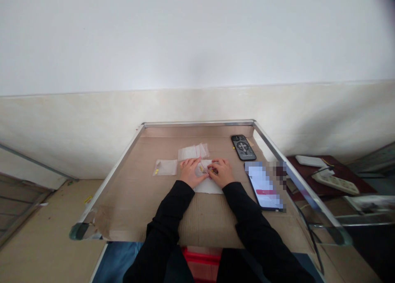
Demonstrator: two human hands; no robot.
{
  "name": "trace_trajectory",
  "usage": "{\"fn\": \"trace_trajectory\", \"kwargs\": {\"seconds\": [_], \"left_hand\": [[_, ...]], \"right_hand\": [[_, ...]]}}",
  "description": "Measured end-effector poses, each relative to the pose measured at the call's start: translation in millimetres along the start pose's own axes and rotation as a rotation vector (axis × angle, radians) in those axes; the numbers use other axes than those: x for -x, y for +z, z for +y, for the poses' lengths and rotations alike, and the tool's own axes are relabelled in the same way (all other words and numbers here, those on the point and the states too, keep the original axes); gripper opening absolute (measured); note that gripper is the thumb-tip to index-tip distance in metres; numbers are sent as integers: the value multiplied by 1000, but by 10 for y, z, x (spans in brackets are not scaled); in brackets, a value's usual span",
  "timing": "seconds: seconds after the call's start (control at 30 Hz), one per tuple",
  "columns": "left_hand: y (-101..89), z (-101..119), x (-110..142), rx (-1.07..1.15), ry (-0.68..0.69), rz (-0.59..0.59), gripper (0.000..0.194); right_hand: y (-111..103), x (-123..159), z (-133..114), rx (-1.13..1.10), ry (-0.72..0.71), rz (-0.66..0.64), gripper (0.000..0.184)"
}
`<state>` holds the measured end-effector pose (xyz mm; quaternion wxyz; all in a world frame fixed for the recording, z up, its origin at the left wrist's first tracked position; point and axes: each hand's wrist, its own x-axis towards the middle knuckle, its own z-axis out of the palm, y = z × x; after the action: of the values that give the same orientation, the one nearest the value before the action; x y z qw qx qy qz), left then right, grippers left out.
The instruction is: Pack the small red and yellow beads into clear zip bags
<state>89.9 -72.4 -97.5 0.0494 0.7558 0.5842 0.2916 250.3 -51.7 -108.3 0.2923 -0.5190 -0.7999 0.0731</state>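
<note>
My left hand [190,172] and my right hand [221,172] meet at the middle of a cardboard-covered table [138,200]. Both pinch a small clear plastic bag [203,169] with a red zip strip, held between the fingertips over a white sheet [210,186]. Something small and dark sits at my right fingertips; I cannot make it out. A second clear bag [166,167] with small yellow pieces lies to the left. A pile of empty clear bags [193,151] lies just beyond my hands.
A dark phone [243,147] lies face down at the back right. A lit phone [264,187] lies near the right edge. Metal rails [277,155] frame the table. A power strip [335,182] sits on a side table to the right. A red crate [202,260] is under the front edge.
</note>
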Motion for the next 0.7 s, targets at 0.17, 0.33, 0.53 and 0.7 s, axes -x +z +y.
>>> {"fn": "trace_trajectory", "kwargs": {"seconds": [0.17,0.33,0.53,0.7], "left_hand": [[14,-3,5,-7,9,-20,66],[5,23,46,-16,46,-41,63],[-20,60,83,-24,80,-58,63],[-19,64,82,-9,91,-31,62]], "right_hand": [[-2,-12,25,-74,33,22,11],[-38,-34,101,-174,66,105,13],[-66,-14,32,-297,-15,127,13],[-39,7,-6,-294,-61,88,12]]}}
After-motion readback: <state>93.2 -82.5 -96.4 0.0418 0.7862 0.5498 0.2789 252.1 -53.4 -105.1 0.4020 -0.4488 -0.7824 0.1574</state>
